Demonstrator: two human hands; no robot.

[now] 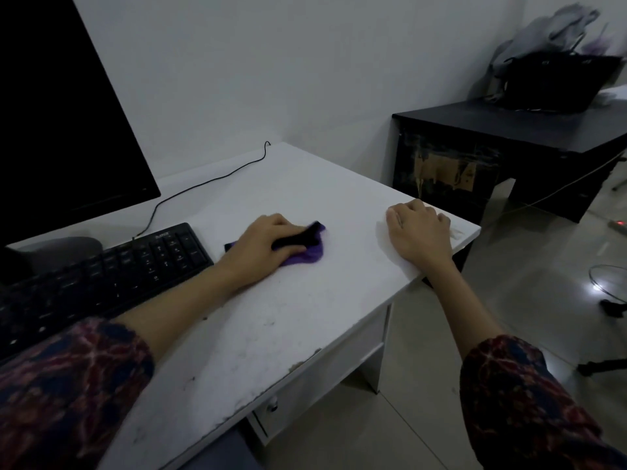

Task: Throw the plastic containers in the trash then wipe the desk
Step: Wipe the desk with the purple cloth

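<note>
Taking the white desk [264,334] as the landmark: its near edge, closest to the person, is chipped, and the surface just inside it carries dark specks and smudges, so that strip looks not yet wiped. Farther in, near the desk's middle, the left hand [261,245] curls its fingers around a purple and black cloth [305,247] and presses it flat on the top. At the desk's right edge the right hand [419,228] rests palm down with its fingers bent over the rim, gripping nothing else, as if bracing. To the left of the cloth lies a black keyboard [101,276], and behind that, at the back of the desk, stands a dark monitor [61,113].

No plastic containers show anywhere on the desk, so step 1 appears done. Step 2, the wiping, seems under way, with the near strip and right side likely left.
</note>
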